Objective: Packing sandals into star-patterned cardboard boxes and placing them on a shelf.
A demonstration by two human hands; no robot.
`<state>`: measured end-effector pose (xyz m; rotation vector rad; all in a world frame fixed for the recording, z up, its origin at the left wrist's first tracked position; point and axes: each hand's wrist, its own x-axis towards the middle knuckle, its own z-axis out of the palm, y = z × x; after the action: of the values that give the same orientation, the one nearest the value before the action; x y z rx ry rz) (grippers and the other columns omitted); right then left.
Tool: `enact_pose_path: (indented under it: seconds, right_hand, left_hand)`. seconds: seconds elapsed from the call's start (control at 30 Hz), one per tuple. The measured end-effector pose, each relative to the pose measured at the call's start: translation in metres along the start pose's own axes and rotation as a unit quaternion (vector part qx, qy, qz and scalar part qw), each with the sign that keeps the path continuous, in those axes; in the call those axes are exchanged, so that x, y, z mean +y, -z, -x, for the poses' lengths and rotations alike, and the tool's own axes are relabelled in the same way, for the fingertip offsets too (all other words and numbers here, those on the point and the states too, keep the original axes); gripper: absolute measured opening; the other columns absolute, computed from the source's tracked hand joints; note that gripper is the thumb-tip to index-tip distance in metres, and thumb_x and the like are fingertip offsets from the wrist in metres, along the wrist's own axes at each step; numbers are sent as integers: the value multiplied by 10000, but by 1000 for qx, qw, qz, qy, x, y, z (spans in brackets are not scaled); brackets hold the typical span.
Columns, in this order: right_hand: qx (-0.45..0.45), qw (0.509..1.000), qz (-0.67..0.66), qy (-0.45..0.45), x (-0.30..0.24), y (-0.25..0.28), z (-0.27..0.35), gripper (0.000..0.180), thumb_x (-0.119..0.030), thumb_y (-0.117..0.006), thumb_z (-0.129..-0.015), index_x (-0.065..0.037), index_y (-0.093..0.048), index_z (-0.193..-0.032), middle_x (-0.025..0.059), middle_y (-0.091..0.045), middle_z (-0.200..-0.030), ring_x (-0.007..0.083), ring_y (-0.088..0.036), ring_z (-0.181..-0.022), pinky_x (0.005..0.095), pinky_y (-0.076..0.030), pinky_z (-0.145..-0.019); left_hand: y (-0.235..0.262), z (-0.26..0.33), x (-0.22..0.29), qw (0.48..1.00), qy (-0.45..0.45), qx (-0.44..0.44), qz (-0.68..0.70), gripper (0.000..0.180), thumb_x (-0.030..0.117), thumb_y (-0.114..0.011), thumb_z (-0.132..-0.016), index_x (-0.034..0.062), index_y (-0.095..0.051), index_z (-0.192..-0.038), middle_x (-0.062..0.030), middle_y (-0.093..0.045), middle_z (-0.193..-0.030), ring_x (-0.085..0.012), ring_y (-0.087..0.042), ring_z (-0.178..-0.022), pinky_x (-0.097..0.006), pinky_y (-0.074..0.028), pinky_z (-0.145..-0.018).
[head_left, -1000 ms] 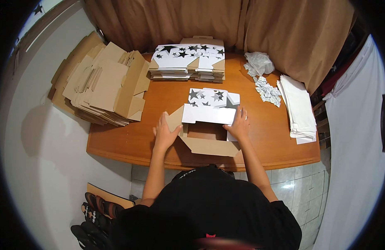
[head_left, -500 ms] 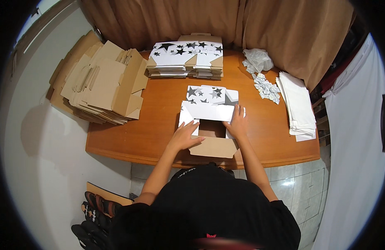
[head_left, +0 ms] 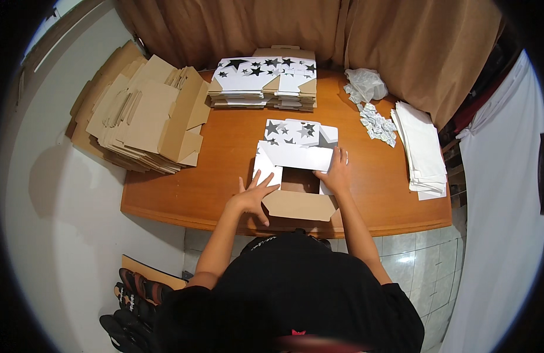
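Observation:
A part-folded cardboard box (head_left: pixel 295 154), white with black and grey stars outside and plain brown inside, lies before me near the table's front edge. Its middle is uncovered, and a brown front flap (head_left: pixel 300 206) leans out toward me. At the box's left front corner, my left hand (head_left: pixel 248 197) is open with fingers spread, fingertips by the white side flap (head_left: pixel 268 167). My right hand (head_left: pixel 338 170) grips the right side wall, thumb over the inner edge and fingers along the outside.
Flat brown cardboard blanks (head_left: pixel 139 112) are stacked at the left. Behind the box sits a pile of star-printed blanks (head_left: pixel 260 82). To the right lie small silvery packets (head_left: pixel 378 126), a clear plastic bag (head_left: pixel 366 85) and stacked white sheets or cloths (head_left: pixel 419 147) on the wooden table (head_left: pixel 178 197).
My left hand has shifted left, off the brown front flap, and its fingers have spread. The right hand stays at the box's right side.

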<state>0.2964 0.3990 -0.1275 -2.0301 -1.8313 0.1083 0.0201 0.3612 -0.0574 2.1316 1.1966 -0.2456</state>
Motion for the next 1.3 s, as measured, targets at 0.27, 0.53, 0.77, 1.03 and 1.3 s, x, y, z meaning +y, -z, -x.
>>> enact_pose_path:
  seconds: [0.27, 0.53, 0.77, 1.03, 1.3]
  right_hand:
    - [-13, 921, -373, -113, 46, -32, -26, 648, -481, -513, -824, -31, -428, -1282, 182, -338, -1362, 390, -366, -1187, 435, -292, -1000]
    - [-39, 986, -158, -23, 15, 1, -5, 622, -395, -607, -772, -74, -443, -1279, 164, -313, -1387, 352, -328, -1226, 419, -288, -1011]
    - [18, 996, -89, -5, 4, -2, 1, 704, -294, -708, -667, -84, -424, -1276, 149, -311, -1378, 387, -352, -1193, 466, -359, -955]
    - [26, 1000, -13, 11, -5, 5, 5, 739, -290, -709, -644, -66, -396, -1276, 160, -302, -1372, 402, -391, -1145, 473, -407, -891]
    - [75, 991, -92, -58, -17, 15, 7, 668, -307, -645, -687, -15, -393, -1232, 301, -342, -1271, 454, -476, -1020, 470, -413, -857]
  left_hand:
    - [-3, -28, -19, 975, 28, 111, 188, 432, 305, -571, -828, 137, -520, -1223, -73, -277, -1442, -301, -64, -1374, -611, 85, -1013]
    - [-37, -75, -13, 872, 125, 443, 165, 547, 241, -612, -811, 66, -384, -1276, -212, -295, -1358, -389, -332, -1227, -484, -288, -989]
    - [-36, -78, -1, 878, 189, 423, 125, 615, 225, -653, -774, 79, -346, -1287, -196, -282, -1361, -390, -361, -1197, -494, -329, -944]
    - [-36, -75, -4, 852, 149, 472, 172, 655, 217, -692, -732, 35, -349, -1260, -217, -423, -1246, -384, -475, -1081, -440, -408, -867]
    - [-67, -57, -57, 851, 189, 248, 423, 752, 461, -645, -737, -82, -408, -1200, -248, -521, -1165, -340, -522, -1064, -376, -409, -895]
